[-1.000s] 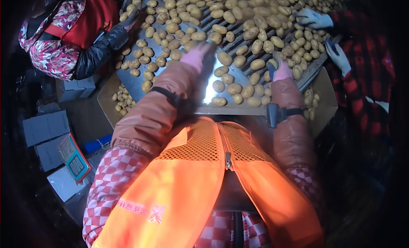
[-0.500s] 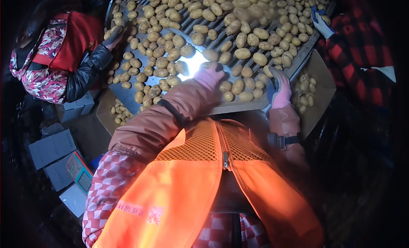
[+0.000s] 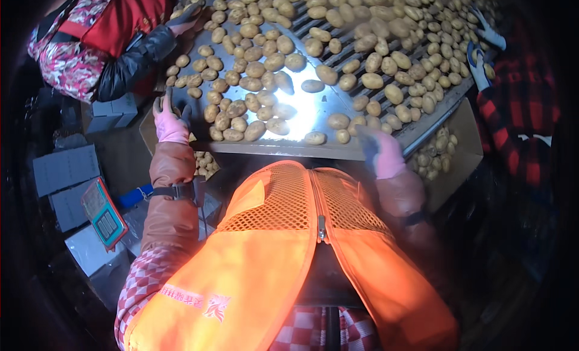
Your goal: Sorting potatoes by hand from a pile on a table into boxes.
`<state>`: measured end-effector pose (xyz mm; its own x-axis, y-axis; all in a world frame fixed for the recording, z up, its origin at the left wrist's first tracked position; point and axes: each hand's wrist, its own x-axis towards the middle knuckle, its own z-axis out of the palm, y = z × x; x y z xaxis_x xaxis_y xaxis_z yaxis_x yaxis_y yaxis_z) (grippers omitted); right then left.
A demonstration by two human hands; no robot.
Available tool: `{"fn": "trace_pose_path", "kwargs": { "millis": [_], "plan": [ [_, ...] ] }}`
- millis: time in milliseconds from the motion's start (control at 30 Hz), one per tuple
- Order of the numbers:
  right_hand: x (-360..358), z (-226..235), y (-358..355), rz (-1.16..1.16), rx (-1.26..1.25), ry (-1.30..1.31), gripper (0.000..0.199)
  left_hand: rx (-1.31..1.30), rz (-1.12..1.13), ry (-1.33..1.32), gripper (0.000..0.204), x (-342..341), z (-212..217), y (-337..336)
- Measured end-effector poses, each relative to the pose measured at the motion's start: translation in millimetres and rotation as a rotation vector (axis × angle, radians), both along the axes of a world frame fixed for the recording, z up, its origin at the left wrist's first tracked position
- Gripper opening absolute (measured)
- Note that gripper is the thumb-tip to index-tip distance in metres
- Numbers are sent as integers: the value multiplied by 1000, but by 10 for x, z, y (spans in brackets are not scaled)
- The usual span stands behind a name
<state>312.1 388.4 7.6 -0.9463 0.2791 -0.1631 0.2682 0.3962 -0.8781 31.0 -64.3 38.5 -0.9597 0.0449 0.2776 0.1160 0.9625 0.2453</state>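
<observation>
Many potatoes (image 3: 254, 70) lie spread over a metal sorting table (image 3: 341, 103), loosely on the smooth near part and more densely on the slatted part behind. My left hand (image 3: 172, 123), in a pink glove with dark fingers, is at the table's left edge, beside a few potatoes. Its fingers are apart, and nothing shows in them. Over the near right corner is my right hand (image 3: 386, 153), gloved alike and smeared by motion. Close to its fingertips lie several potatoes (image 3: 343, 135); whether it holds one does not show.
Cardboard boxes with potatoes (image 3: 435, 155) stand below the table's right and left sides. At the left are pale cartons (image 3: 67, 170) and a scale (image 3: 106, 213). Co-workers' gloved hands (image 3: 188, 18) (image 3: 480, 68) reach in from both sides.
My left hand has swung from the bright middle of the table to its left edge, its fingers now spread. My right hand has drawn slightly back toward me. The view has shifted.
</observation>
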Motion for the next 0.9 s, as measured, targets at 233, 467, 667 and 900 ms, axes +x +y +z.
{"fn": "trace_pose_path", "kwargs": {
  "millis": [233,467,667,900],
  "plan": [
    [-572,81,-398,515,668,-254,35,311,-114,-206,34,428,-450,200],
    [-786,23,-203,181,-95,-369,37,380,-301,-330,28,784,-136,646],
    [-622,312,51,-363,-757,-252,40,-35,-581,-564,27,717,-225,1516],
    [-541,227,9,-353,-827,-360,33,-156,-576,-710,26,415,-387,1937]
  ]
}}
